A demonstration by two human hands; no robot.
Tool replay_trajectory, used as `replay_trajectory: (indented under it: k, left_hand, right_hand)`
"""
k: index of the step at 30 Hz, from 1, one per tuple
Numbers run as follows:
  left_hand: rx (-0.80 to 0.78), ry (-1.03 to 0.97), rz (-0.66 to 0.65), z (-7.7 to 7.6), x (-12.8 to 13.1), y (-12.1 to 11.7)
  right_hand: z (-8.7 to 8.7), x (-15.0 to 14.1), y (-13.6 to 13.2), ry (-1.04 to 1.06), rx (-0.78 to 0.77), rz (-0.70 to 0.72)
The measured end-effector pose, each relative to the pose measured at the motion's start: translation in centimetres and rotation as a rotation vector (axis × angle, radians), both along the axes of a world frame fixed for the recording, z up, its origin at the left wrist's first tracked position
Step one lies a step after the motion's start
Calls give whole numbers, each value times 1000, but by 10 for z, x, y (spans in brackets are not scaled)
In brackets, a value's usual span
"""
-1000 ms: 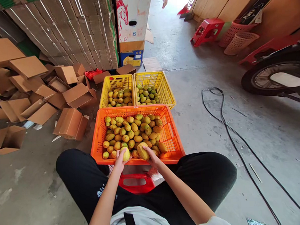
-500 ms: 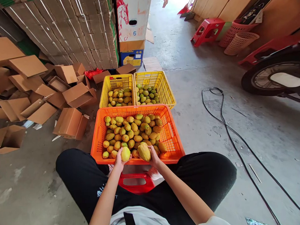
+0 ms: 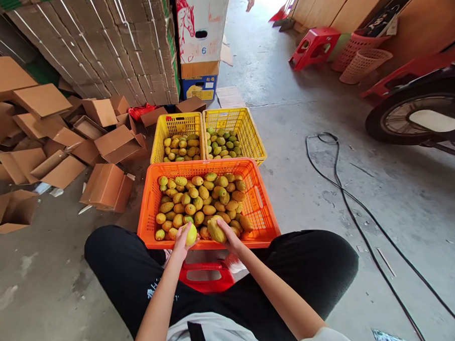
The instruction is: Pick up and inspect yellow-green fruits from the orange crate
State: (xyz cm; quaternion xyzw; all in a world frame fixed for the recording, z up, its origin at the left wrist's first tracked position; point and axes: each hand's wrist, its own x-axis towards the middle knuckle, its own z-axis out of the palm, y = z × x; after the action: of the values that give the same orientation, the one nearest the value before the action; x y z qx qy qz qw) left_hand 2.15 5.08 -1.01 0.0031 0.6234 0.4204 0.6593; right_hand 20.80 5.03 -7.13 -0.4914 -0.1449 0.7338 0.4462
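My left hand (image 3: 182, 241) is closed round a smooth yellow-green fruit (image 3: 191, 235) at the near edge of the orange crate (image 3: 265, 209). Beside it, my right hand (image 3: 232, 239) grips a larger, ridged yellow-brown oval fruit (image 3: 216, 230), thumb on top. Both fruits are held apart from each other, over the crate's front side. Inside the crate lies a layer of similar oval fruits (image 3: 209, 210), yellow, green and brownish. The fingers beneath both held fruits are mostly hidden.
Behind stand two yellow crates (image 3: 258, 134) holding more fruit. Open cardboard boxes (image 3: 103, 188) are heaped at left, before stacked flat cardboard (image 3: 94, 50). A black cable (image 3: 339, 183) runs across the floor at right, near a motorcycle wheel (image 3: 417, 114). A red stool (image 3: 314, 46) stands farther back.
My right hand has turned its fruit and shifted slightly left and up, the thumb now lying over it. My left hand has rolled inward, covering more of its fruit.
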Motion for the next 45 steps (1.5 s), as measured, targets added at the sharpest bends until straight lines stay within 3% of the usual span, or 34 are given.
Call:
replay_trajectory:
  k: [9,15,24,36,45]
  left_hand:
    - [99,19,38,-9,-1,-7]
    - [8,-2,138,-10,-1,-1]
    - [-60,-166,140,0,0,1]
    - [-74,-118,165,1,0,1]
    - [6,13,59,-2,0,-2]
  right_hand:
    - [4,-3,2,-19,-66,-60]
    - [18,1,3,50,-142,-11]
    - [27,-1,6,72,-233,-17]
    - [23,2,6,85,-202,-12]
    - [28,-3,1,50,-88,-44]
